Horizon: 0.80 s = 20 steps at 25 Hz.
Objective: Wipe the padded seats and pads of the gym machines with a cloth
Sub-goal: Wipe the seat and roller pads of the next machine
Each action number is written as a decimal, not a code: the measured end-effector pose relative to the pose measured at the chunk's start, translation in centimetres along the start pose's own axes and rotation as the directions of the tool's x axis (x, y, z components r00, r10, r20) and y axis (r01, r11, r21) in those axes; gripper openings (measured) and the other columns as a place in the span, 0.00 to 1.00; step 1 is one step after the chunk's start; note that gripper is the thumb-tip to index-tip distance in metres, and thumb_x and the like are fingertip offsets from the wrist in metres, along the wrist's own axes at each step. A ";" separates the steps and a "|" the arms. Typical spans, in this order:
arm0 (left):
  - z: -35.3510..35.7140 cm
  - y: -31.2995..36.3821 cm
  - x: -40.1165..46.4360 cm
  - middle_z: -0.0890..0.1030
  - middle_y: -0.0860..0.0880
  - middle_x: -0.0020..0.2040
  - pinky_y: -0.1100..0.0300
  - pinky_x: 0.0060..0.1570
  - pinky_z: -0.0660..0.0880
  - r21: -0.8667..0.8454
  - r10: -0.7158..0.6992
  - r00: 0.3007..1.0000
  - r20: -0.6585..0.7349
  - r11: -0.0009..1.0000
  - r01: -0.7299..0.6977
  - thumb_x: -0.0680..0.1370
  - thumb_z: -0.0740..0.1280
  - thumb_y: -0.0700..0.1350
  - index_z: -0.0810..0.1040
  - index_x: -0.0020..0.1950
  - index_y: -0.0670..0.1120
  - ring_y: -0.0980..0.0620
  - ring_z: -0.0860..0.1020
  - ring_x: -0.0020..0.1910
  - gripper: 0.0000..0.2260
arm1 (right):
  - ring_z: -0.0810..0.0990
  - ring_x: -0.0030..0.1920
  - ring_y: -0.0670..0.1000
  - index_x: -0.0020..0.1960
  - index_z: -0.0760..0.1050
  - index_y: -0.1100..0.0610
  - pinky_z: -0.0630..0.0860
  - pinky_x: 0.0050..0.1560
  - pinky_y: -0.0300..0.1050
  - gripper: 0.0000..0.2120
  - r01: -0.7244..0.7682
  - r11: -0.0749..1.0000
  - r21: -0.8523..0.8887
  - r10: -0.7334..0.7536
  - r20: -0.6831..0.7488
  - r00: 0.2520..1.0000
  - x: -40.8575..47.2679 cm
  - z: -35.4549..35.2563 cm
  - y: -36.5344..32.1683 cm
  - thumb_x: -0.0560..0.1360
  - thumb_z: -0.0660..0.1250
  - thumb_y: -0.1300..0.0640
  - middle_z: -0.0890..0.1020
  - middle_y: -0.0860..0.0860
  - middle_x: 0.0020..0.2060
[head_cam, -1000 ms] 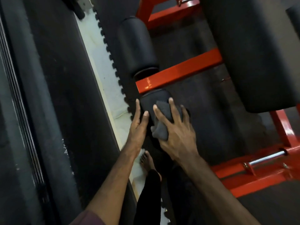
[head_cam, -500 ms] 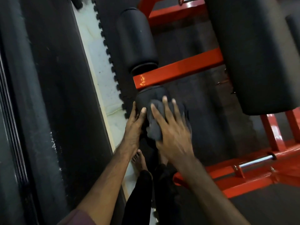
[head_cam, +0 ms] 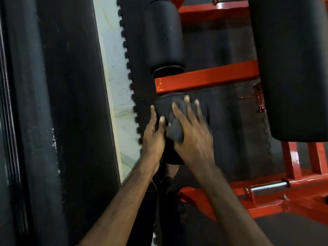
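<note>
A large black pad (head_cam: pixel 291 68) fills the upper right of the view, sitting slightly lower and nearer the edge than a second ago. Along the left side runs a dark upright panel (head_cam: pixel 58 112), with a pale strip of floor (head_cam: pixel 115 77) between it and the toothed border of the black rubber floor mat (head_cam: pixel 230 121). The red frame (head_cam: pixel 205 78) of the machine crosses the middle as a bar; compared with the earlier frames it lies flatter and lower in view, and the red base at lower right with its chrome pin (head_cam: pixel 269 187) has come closer to the right forearm.

Two black roller pads are mounted on either side of that bar. The upper roller pad (head_cam: pixel 163 36) is bare. The lower roller pad (head_cam: pixel 166 110) lies directly under the bar, held between both hands.

The right hand (head_cam: pixel 193 137) lies on the dark grey cloth (head_cam: pixel 174 129), fingers spread and straight, pressing it flat against the front of the lower roller pad. Its fingertips now reach almost to the bar, higher than a second ago, and the hand is motion-blurred. The cloth bunches under the palm and thumb.

The left hand (head_cam: pixel 153 135) rests against the left side of the same roller, fingers extended and thumb laid on the front, gripping nothing; its place on the roller matches the earlier frames.
</note>
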<state>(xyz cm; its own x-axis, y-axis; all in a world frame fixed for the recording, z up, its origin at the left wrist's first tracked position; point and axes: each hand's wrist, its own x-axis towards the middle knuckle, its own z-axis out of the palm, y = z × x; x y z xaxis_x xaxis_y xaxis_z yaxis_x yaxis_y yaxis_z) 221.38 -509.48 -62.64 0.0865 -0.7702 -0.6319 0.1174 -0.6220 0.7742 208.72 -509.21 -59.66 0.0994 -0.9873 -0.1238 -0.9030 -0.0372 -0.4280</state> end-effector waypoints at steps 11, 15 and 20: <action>-2.8 -1.3 2.5 0.80 0.47 0.72 0.45 0.76 0.70 -0.260 -0.280 0.946 0.162 0.913 0.314 0.78 0.68 0.63 0.75 0.77 0.54 0.47 0.77 0.72 0.29 | 0.54 0.84 0.64 0.81 0.68 0.51 0.65 0.74 0.72 0.33 0.071 0.992 -0.106 -0.068 0.028 0.997 -4.8 0.0 -1.6 0.76 0.61 0.51 0.60 0.57 0.83; -2.5 -2.7 2.8 0.79 0.42 0.69 0.46 0.65 0.70 -0.304 -0.317 0.924 0.213 0.878 0.371 0.71 0.74 0.71 0.88 0.60 0.53 0.42 0.75 0.64 0.27 | 0.53 0.84 0.64 0.81 0.68 0.52 0.63 0.76 0.71 0.33 0.010 0.991 -0.130 -0.013 -0.022 1.000 2.3 0.0 -2.5 0.77 0.52 0.46 0.60 0.57 0.83; -1.5 -2.0 1.6 0.80 0.48 0.72 0.47 0.77 0.70 -0.255 -0.223 0.972 0.070 0.938 0.234 0.79 0.72 0.63 0.72 0.79 0.51 0.50 0.77 0.72 0.32 | 0.54 0.84 0.60 0.81 0.68 0.50 0.67 0.74 0.68 0.27 -0.021 0.996 -0.091 0.019 -0.019 1.000 -7.4 0.2 -2.0 0.85 0.56 0.42 0.61 0.54 0.83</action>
<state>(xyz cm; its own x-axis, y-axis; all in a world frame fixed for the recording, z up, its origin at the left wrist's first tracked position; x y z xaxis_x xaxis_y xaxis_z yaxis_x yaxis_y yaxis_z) 222.74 -509.27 -65.32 -0.0116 -0.6198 -0.7846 0.3824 -0.7278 0.5693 209.87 -501.85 -58.05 0.0740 -0.9906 -0.1152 -0.9391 -0.0303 -0.3424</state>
